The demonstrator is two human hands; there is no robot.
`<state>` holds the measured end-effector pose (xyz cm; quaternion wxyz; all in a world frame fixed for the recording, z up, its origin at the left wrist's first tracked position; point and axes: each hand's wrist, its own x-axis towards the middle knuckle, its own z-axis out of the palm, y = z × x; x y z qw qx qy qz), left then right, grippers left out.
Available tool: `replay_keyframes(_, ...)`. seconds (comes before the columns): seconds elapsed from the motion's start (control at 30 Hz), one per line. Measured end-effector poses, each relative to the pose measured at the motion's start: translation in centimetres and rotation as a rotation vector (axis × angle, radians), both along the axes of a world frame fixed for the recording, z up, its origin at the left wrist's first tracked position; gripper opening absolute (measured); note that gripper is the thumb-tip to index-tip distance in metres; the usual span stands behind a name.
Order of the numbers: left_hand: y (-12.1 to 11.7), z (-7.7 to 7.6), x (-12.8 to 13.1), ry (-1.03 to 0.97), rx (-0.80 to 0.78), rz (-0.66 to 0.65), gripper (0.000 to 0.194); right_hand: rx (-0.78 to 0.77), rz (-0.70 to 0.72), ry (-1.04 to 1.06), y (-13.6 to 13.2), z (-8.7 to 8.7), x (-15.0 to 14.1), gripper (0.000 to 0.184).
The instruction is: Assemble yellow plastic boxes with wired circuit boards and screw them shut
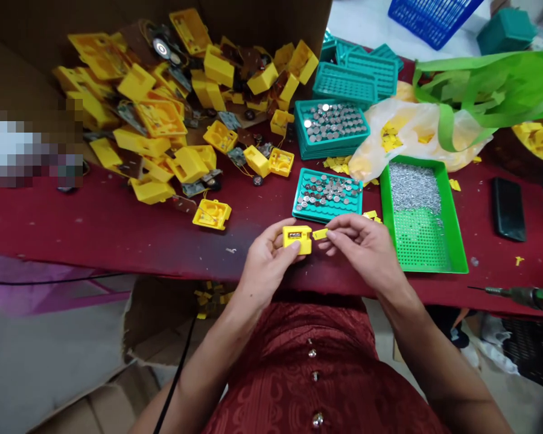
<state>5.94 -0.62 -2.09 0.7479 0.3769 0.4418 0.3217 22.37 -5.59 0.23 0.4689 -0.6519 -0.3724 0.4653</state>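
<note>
Fingers (286, 226) of the left hand (266, 268) curled closed around a yellow plastic housing (297, 239), and fingers (339, 224) of the right hand (366, 253) pinched narrow on a small yellow strip (320, 234)! Straight ahead, a teal tray of button cells (317, 216), just past the housing, on a red tablecloth (95, 223). To the right, a green tray (452, 217) heaped with tiny silver bits, loose yellow snippets (370, 214) right by its corner. Further up, a stack of teal trays (298, 138) with more cells, a plastic bag (411, 135), and a big heap of yellow housings (145, 120) spilling out of a cardboard box (163, 24). Off to the right, a black phone (509, 209) and the bit of a power screwdriver (520, 295) poking in at the table's edge. Housing up over the near edge of the table, level, slot facing up, long side running left to right. Strip in line with it, long axis sideways, tip at the housing's right side, touching or just beside, too close to call. Both forearms angled inward, wrists low, hands close together above a red buttoned top (312, 374).
</note>
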Motion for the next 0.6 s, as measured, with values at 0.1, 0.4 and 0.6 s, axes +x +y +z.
replay_keyframes(0.1,-0.4,-0.1,1.0,0.002,0.041,-0.020,0.051,0.061,-0.095,0.002,-0.1,-0.3,-1.0,0.011)
replay_keyframes(0.4,-1.2,-0.2,1.6,0.162,0.199,-0.071,0.047,0.057,-0.232,0.023,-0.7,-1.2,-2.2,0.012)
replay_keyframes(0.6,-1.7,0.3,1.3,0.268,0.311,-0.121,0.048,0.026,-0.208,-0.012,-1.1,-1.3,-2.1,0.009)
